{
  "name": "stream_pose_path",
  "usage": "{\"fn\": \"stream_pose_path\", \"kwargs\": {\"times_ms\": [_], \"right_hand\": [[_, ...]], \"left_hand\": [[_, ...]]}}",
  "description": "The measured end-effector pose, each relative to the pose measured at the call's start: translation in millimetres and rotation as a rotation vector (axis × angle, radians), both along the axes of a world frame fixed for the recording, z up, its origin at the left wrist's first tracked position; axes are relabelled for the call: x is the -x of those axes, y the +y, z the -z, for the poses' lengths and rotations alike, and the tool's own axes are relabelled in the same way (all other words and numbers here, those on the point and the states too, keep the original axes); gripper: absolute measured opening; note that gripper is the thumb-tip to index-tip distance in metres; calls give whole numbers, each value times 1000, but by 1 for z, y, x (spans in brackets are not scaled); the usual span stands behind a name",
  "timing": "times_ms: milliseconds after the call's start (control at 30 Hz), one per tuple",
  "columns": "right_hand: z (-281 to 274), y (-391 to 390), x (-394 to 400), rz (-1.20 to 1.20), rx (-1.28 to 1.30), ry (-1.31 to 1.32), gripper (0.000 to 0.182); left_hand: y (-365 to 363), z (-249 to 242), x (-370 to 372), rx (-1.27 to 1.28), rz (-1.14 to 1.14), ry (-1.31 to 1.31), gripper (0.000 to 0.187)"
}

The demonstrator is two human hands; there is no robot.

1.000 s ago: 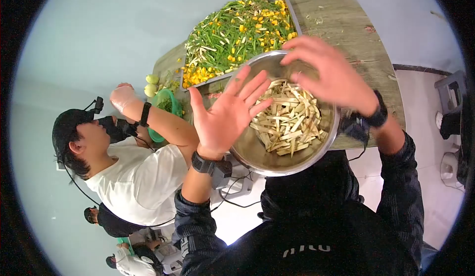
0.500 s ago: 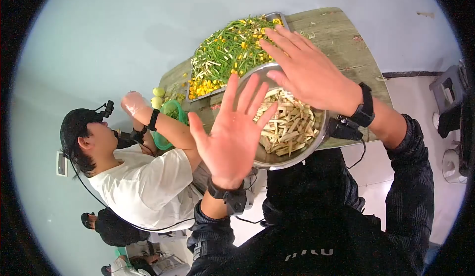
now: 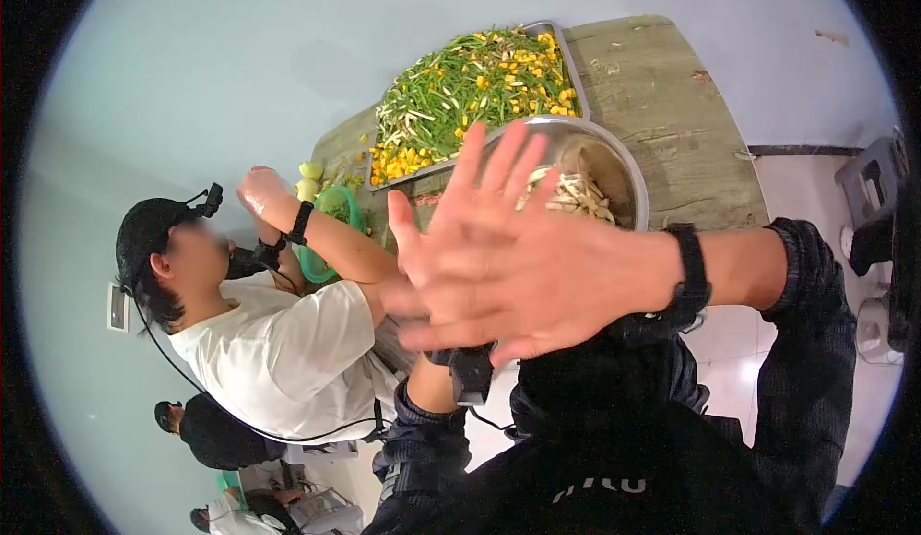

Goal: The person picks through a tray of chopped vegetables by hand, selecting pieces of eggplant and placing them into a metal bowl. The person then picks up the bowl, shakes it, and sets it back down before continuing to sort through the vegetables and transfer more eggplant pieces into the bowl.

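My left hand (image 3: pixel 484 185) is raised with its fingers spread and its palm towards the camera, holding nothing. In front of it my right hand (image 3: pixel 547 281) crosses over, back showing, fingers stretched out and blurred, also with nothing in it. The two hands overlap; whether they touch I cannot tell. Behind them a steel bowl (image 3: pixel 637 166) holds pale cut strips (image 3: pixel 580 194), partly hidden by the hands. Beyond the bowl, a metal tray (image 3: pixel 574 70) is heaped with chopped green stems (image 3: pixel 451 84) and yellow pieces (image 3: pixel 398 163).
On the left a person in a white shirt (image 3: pixel 288 353) reaches over the wooden table (image 3: pixel 662 94), beside a green basket (image 3: pixel 357 211) and pale round vegetables (image 3: pixel 308 180). More people sit at the lower left. Stools (image 3: pixel 868 185) stand at the right.
My right hand has swung down and left, from above the bowl to across my left palm. My left hand has shifted slightly up and right. More of the tray shows.
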State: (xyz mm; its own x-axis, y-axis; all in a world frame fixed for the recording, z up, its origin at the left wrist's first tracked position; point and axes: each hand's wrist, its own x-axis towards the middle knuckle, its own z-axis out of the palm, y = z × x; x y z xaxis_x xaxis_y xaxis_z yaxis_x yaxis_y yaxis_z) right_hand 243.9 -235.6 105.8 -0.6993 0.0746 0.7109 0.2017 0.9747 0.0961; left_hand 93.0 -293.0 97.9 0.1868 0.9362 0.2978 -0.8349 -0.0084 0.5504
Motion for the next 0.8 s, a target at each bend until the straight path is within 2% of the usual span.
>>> {"fn": "stream_pose_path", "kwargs": {"times_ms": [33,100,133,167,200,233,267,300,367,400,433,467,533,567,600,633,667,700,733,800], "right_hand": [[-3,-8,2,9,60,-64,66],[0,2,-2,14,128,-132,62],[2,34,-14,155,34,-12,66],[2,52,-20,299,-55,118,70],[1,43,-16,300,-56,122,70],[-2,25,-13,142,133,1,68],[-3,14,-11,-19,330,-126,66],[-4,13,-10,-20,336,-130,66],[-6,13,-8,5,408,-189,63],[-5,11,-7,16,449,-219,61],[-2,26,-16,171,286,-120,58],[1,56,-33,325,106,-16,55],[30,100,-68,497,218,48,45],[20,98,-78,464,352,6,34],[10,94,-86,426,485,-40,31],[17,97,-89,422,480,-46,31],[31,102,-92,382,697,-59,31],[44,107,-91,339,915,-72,35],[58,110,-88,334,914,-77,35],[79,114,-80,169,1362,41,36]], "left_hand": [[-6,-11,-4,3,11,4,96],[-23,-27,-1,70,-8,-305,99],[-20,-25,4,61,-171,-138,102],[-19,-22,6,52,-175,-141,102],[-19,-19,7,25,-176,-136,103],[-16,-15,7,-6,-177,-136,103],[-14,-11,8,92,-147,-169,103],[-15,-12,2,98,-148,-173,103],[-15,-22,-11,54,33,-109,100],[-26,-29,-11,95,-26,-261,96],[-31,-25,1,100,-35,-271,96],[-30,-19,18,-21,-92,-200,91],[-34,-12,40,-184,-278,-4,82],[-34,-5,57,-187,-278,-9,82],[-32,9,82,-215,-348,328,78],[-30,23,101,-237,-416,668,75],[-26,34,113,-238,-423,664,75],[-21,43,124,-261,-501,1045,70],[-18,50,129,-272,-570,1429,66],[-11,70,119,-241,-624,1480,65]]}}
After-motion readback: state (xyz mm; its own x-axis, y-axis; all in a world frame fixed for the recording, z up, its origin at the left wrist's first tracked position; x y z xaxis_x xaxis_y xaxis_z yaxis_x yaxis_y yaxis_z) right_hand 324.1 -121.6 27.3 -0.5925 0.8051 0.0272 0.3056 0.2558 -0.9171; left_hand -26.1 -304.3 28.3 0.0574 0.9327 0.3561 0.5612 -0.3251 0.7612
